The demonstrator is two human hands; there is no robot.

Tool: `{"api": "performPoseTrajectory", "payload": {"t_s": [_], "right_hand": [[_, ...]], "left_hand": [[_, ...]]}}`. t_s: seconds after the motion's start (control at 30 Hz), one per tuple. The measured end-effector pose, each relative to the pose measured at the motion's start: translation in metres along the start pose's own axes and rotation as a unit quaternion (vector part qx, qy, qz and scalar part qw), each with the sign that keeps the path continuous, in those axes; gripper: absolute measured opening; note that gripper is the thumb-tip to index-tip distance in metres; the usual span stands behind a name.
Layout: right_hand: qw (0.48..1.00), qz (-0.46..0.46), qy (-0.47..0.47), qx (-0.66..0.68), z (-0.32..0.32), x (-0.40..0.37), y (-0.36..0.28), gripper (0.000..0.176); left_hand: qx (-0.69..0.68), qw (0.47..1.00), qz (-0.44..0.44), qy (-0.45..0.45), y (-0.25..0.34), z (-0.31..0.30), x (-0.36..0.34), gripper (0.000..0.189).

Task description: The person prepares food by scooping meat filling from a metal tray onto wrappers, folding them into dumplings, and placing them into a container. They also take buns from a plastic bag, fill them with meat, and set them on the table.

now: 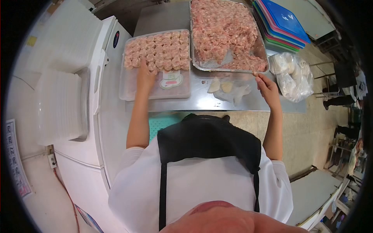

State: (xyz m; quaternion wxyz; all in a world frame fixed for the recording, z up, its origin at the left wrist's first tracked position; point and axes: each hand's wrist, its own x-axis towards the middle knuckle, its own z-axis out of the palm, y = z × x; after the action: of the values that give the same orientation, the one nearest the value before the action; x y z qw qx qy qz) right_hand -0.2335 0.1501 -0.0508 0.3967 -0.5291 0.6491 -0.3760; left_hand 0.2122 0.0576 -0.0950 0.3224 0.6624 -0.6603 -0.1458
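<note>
My left hand (145, 76) reaches over a clear plastic tray (128, 88), its fingertips at the front edge of the rows of meat dumplings (165, 48). Whether those fingers grip a dumpling is hard to tell. Beside that tray stands a large metal tray (198, 66) heaped with minced meat (223, 33). My right hand (267, 87) is by the metal tray's front right corner, fingers closed on a small thin tool whose tip is hard to make out. Pale wrappers (214, 85) and a plastic sheet (235, 93) lie on the steel table (202, 101) between my hands.
A stack of coloured lids (285, 19) stands at the back right, above a plastic bag of pale items (291, 73). A white refrigerator (116, 89) and stacked clear trays (58, 105) are at the left. People's legs (340, 101) show at the far right.
</note>
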Motion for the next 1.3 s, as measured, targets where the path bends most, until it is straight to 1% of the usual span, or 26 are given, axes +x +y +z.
{"api": "performPoseTrajectory", "payload": {"t_s": [0.07, 0.13, 0.17, 0.23, 0.27, 0.33, 0.37, 0.4, 0.47, 0.5, 0.57, 0.63, 0.7, 0.73, 0.77, 0.87, 0.93, 0.97, 1.03, 1.07, 1.17, 1.2, 1.27, 1.3], "right_hand": [[1.000, -0.020, -0.008, -0.019, -0.006, 0.009, 0.005, 0.037], [0.998, -0.050, -0.019, -0.044, -0.013, 0.024, 0.013, 0.035], [0.989, -0.116, -0.025, -0.085, -0.017, 0.033, 0.014, 0.034], [0.956, -0.241, -0.032, -0.167, -0.025, 0.052, 0.010, 0.033], [0.957, -0.179, -0.070, -0.219, -0.034, 0.063, -0.001, 0.035], [0.936, -0.052, -0.149, -0.314, -0.056, 0.090, -0.028, 0.039], [0.900, -0.140, -0.117, -0.396, -0.062, 0.110, -0.025, 0.035], [0.848, -0.227, -0.084, -0.472, -0.068, 0.131, -0.021, 0.033], [0.809, -0.243, -0.064, -0.532, -0.068, 0.167, -0.015, 0.024], [0.788, -0.251, -0.054, -0.560, -0.064, 0.176, -0.012, 0.021], [0.771, -0.348, -0.095, -0.524, -0.050, 0.169, 0.004, 0.016], [0.744, -0.409, -0.148, -0.508, -0.031, 0.137, 0.000, 0.015], [0.722, -0.435, -0.173, -0.509, -0.025, 0.115, -0.002, 0.015], [0.709, -0.451, -0.184, -0.510, -0.026, 0.113, -0.001, 0.015], [0.717, -0.436, -0.185, -0.512, -0.035, 0.120, -0.008, 0.015], [0.735, -0.402, -0.186, -0.512, -0.054, 0.152, -0.029, 0.015], [0.738, -0.393, -0.179, -0.519, -0.053, 0.169, -0.029, 0.016], [0.732, -0.419, -0.184, -0.504, -0.048, 0.163, -0.022, 0.016], [0.718, -0.475, -0.190, -0.472, -0.022, 0.138, 0.001, 0.017], [0.671, -0.453, -0.201, -0.552, -0.013, 0.130, 0.005, 0.019], [0.731, -0.461, -0.196, -0.463, -0.044, 0.160, -0.017, 0.016], [0.731, -0.458, -0.197, -0.466, -0.041, 0.172, -0.018, 0.017], [0.731, -0.449, -0.198, -0.474, -0.036, 0.187, -0.018, 0.019], [0.737, -0.429, -0.228, -0.470, -0.025, 0.179, -0.014, 0.020]], "left_hand": [[0.022, 0.999, 0.025, 0.011, -0.021, 0.010, 0.012, 0.080], [0.027, 0.999, 0.001, -0.024, -0.012, 0.003, 0.012, 0.081], [0.027, 0.999, -0.009, -0.043, -0.007, 0.002, 0.012, 0.081], [0.022, 0.999, -0.002, -0.041, -0.027, 0.010, 0.012, 0.081], [0.019, 0.999, 0.001, -0.040, -0.033, 0.014, 0.012, 0.080], [0.026, 0.997, -0.006, -0.071, -0.014, 0.003, 0.008, 0.079], [0.030, 0.996, -0.012, -0.085, 0.002, -0.004, 0.003, 0.078], [0.085, 0.993, -0.015, -0.078, 0.026, -0.009, -0.002, 0.073], [0.196, 0.978, -0.022, -0.064, 0.079, -0.007, -0.013, 0.064], [0.132, 0.989, 0.004, -0.059, 0.094, 0.003, -0.018, 0.055], [0.004, 0.997, 0.055, -0.045, 0.125, 0.026, -0.025, 0.040], [-0.073, 0.989, 0.019, -0.124, 0.169, 0.060, -0.042, 0.024], [-0.107, 0.974, 0.036, -0.198, 0.186, 0.102, -0.060, 0.019], [-0.097, 0.970, 0.036, -0.219, 0.188, 0.123, -0.067, 0.019], [-0.086, 0.967, 0.035, -0.238, 0.189, 0.142, -0.074, 0.020], [0.012, 0.984, 0.141, -0.107, 0.183, 0.184, -0.091, 0.019], [0.011, 0.985, 0.108, -0.131, 0.176, 0.189, -0.089, 0.018], [0.009, 0.985, 0.091, -0.144, 0.172, 0.190, -0.090, 0.018], [-0.032, 0.989, 0.059, -0.129, 0.176, 0.182, -0.090, 0.017], [-0.054, 0.990, 0.043, -0.122, 0.180, 0.176, -0.090, 0.016], [-0.103, 0.991, 0.019, -0.082, 0.183, 0.156, -0.089, 0.017], [-0.170, 0.981, -0.039, -0.085, 0.182, 0.151, -0.088, 0.017], [-0.301, 0.937, -0.151, -0.092, 0.182, 0.144, -0.089, 0.019], [-0.345, 0.917, -0.181, -0.089, 0.183, 0.142, -0.089, 0.019]]}}
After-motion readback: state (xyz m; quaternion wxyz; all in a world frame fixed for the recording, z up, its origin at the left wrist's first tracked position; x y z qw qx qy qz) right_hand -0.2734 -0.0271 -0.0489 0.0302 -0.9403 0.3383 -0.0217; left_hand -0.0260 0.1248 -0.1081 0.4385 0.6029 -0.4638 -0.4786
